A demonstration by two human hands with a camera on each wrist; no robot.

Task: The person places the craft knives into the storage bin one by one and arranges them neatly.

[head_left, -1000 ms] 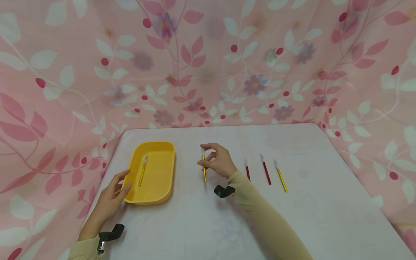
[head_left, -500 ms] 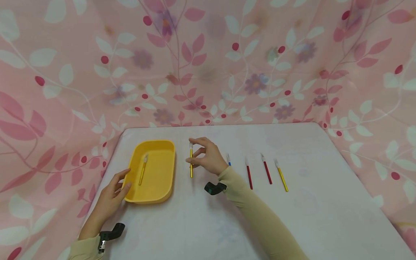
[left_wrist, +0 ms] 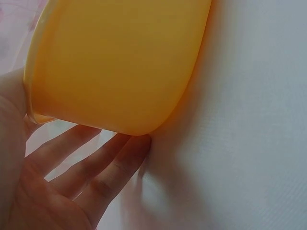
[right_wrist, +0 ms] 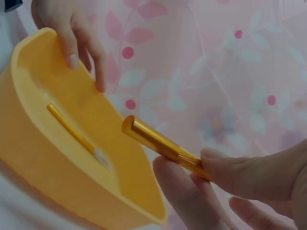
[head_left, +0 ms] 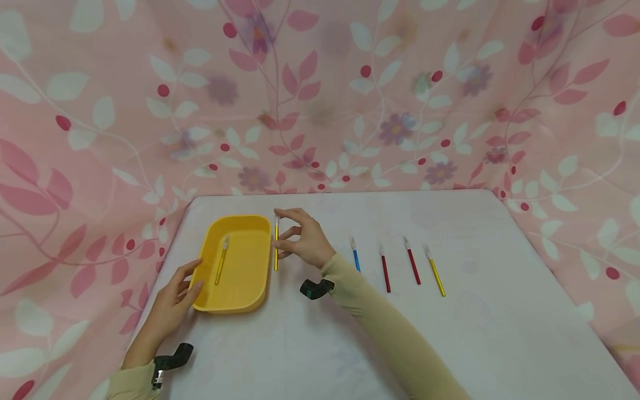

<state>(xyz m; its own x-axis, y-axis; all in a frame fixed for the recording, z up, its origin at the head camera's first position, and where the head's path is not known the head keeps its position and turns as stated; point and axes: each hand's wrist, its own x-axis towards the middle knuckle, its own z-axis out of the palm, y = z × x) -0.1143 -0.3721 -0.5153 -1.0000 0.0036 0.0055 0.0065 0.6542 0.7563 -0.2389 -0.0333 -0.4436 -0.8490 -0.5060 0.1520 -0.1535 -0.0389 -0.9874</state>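
Observation:
My right hand (head_left: 307, 243) pinches a gold-yellow craft knife (head_left: 276, 253) with a clear cap, held upright just right of the yellow tray (head_left: 265, 278). Its knurled neck lies between thumb and finger in the right wrist view, the metal handle end (right_wrist: 151, 138) pointing away from the hand. My left hand (head_left: 170, 297) grips the tray's left wall, thumb at the rim; the left wrist view shows several fingers (left_wrist: 91, 167) against the wall's outside. Another yellow craft knife (head_left: 221, 264), capped, lies inside the tray.
Right of my right hand, a blue craft knife (head_left: 355, 256), two red ones, the left red knife (head_left: 385, 272) and the right red knife (head_left: 412, 264), and a yellow knife (head_left: 436, 275) lie in a row on the white table (head_left: 500, 333). Floral cloth (head_left: 320, 111) hangs behind.
My right hand has moved left with the yellow craft knife, from mid-table to beside the tray's right rim. The blue knife has come into view. The left hand stays on the tray.

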